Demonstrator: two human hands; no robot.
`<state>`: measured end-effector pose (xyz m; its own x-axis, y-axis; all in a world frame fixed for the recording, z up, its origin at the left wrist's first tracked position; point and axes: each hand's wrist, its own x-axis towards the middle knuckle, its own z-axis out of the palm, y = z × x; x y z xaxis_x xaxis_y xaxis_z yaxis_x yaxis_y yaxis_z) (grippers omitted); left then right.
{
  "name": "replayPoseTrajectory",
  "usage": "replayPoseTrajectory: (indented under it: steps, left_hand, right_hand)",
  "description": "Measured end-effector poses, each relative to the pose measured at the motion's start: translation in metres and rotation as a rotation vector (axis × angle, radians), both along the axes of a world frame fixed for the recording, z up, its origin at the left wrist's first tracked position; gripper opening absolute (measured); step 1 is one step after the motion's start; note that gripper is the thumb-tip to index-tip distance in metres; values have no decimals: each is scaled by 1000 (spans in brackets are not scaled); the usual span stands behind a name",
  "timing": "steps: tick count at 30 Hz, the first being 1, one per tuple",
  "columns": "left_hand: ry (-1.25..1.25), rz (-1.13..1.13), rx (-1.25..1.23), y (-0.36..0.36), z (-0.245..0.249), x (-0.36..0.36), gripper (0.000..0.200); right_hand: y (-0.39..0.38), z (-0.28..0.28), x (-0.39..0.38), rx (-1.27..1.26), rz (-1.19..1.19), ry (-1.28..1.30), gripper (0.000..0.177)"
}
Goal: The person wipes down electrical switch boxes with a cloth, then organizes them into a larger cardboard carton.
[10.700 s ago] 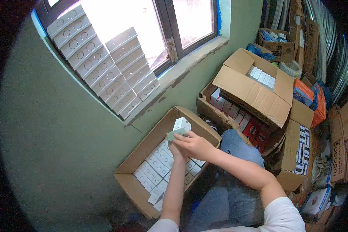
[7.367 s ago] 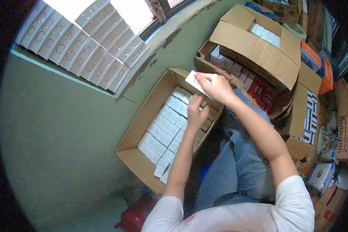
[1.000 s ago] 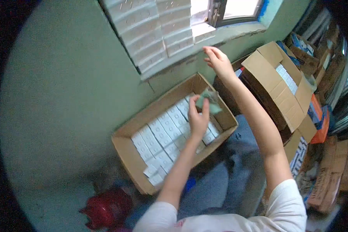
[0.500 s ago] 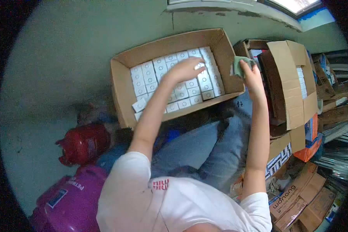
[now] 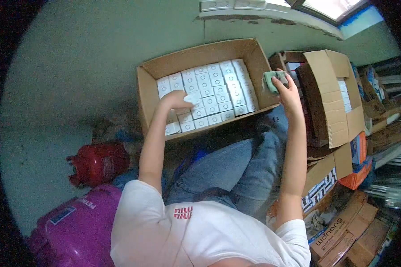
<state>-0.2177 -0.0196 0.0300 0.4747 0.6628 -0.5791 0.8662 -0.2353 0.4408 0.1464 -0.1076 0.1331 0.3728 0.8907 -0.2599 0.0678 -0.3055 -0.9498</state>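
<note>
A large open cardboard box (image 5: 196,51) holds rows of small white boxes (image 5: 211,104), each with a round mark on top. Over its left half is my left hand (image 5: 174,100), fingers closed on a small white box (image 5: 192,99) that looks tilted above the rows; its lower side is hidden. At the carton's right edge, my right hand (image 5: 288,91) is raised, thumb and fingers around a crumpled green cloth (image 5: 270,83). Something greyish shows between those fingers, too blurred to name.
Right of the carton stands another open cardboard box (image 5: 327,98) with raised flaps. A red gas cylinder (image 5: 100,163) and a purple one (image 5: 82,227) are at the left. Lower right lie a brown printed carton (image 5: 343,231) and a box of black-and-white packs (image 5: 319,189).
My left hand has moved left across the rows and now grips a small white box. My right hand, still on the green cloth, has shifted slightly left and down.
</note>
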Motion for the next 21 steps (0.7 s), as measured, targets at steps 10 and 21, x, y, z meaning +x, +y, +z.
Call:
replayPoseTrajectory:
  steps: [10,21]
  left_hand:
    - [-1155,218,-129,-9,50,205,51]
    - [-1030,123,507,-7,48,228,64]
  right_hand:
    - [-6,5,11,676,-223,-452,32]
    - [-21,28,16,778,599,-1373,43]
